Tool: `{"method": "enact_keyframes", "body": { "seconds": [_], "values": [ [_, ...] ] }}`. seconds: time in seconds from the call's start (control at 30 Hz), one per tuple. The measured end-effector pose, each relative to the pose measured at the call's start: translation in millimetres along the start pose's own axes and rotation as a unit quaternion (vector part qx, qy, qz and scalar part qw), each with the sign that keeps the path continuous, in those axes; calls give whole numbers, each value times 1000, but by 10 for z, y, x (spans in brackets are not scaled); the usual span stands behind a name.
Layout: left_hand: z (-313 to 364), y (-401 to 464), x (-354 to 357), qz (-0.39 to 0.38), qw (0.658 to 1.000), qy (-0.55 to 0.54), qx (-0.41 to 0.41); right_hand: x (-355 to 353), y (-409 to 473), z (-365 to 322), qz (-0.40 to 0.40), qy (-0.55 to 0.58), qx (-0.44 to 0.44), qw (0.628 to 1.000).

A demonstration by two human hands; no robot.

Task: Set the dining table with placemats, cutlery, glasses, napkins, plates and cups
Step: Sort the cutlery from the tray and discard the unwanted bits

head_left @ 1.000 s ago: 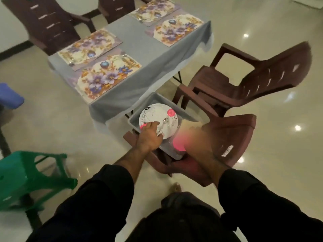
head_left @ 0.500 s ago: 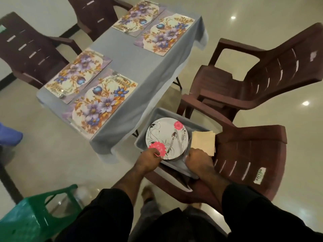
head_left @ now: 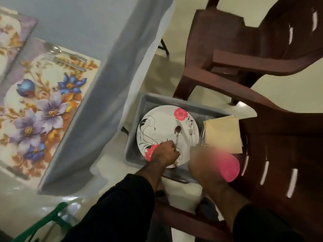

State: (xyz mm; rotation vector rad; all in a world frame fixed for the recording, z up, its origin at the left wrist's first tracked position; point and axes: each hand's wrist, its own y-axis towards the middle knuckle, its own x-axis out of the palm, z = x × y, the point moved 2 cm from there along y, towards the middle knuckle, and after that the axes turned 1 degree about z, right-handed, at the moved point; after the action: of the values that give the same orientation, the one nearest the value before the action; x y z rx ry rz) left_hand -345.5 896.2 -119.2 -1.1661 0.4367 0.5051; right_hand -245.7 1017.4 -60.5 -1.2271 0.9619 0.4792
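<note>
A white plate (head_left: 161,125) with pink flowers lies in a grey bin (head_left: 148,100) on a brown chair. A spoon (head_left: 178,132) and a small fork (head_left: 191,130) rest on the plate. My left hand (head_left: 164,154) curls over the near end of the spoon's handle and pinches it. My right hand (head_left: 203,163), blurred by motion, is at the bin's near right corner and seems to hold a pink cup (head_left: 229,169). Yellow napkins (head_left: 222,133) lie at the bin's right side. On the table a floral placemat (head_left: 43,105) carries cutlery (head_left: 64,60) at its far end.
The table (head_left: 104,32) under a grey cloth stands to the left, its cloth hanging near the bin. A brown chair (head_left: 279,163) holds the bin, and a second brown chair (head_left: 244,41) is behind it. A green stool (head_left: 43,222) stands at the lower left.
The view has dropped closer to the bin. My left hand went from the plate's near rim to the spoon handle. My right hand moved right, and the pink cup now shows beside it.
</note>
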Motion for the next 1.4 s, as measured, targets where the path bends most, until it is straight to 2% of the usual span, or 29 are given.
{"method": "enact_keyframes", "body": {
  "seconds": [0.23, 0.3, 0.47, 0.63, 0.77, 0.83, 1.0, 1.27, 1.4],
  "values": [
    [-69, 603, 160, 77, 993, 94, 2, 322, 638, -44, 13, 3, 32, 999],
    [-151, 628, 127, 94, 994, 63, -4, 392, 729, -73, 10, 12, 40, 999],
    [-669, 610, -94, 128, 982, -113, -82, 467, 921, -255, 24, 9, 40, 999],
    [-1076, 557, -255, 99, 968, -227, -41, 569, 1046, -388, 27, 43, 89, 995],
    [-1126, 463, -423, 86, 952, -292, -19, 662, 1057, -358, 11, 110, 108, 988],
    [-1116, 436, -461, 83, 946, -312, -14, 686, 1050, -376, 22, 158, 99, 982],
    [-1063, 329, -413, 81, 940, -331, -19, 725, 1081, -394, 14, 264, 167, 950],
    [-998, -3, -280, 76, 936, -342, -33, 839, 932, -438, -35, 201, 113, 972],
    [-868, -304, -361, 92, 932, -350, -17, 759, 715, -301, -37, 254, 145, 956]
  ]
}}
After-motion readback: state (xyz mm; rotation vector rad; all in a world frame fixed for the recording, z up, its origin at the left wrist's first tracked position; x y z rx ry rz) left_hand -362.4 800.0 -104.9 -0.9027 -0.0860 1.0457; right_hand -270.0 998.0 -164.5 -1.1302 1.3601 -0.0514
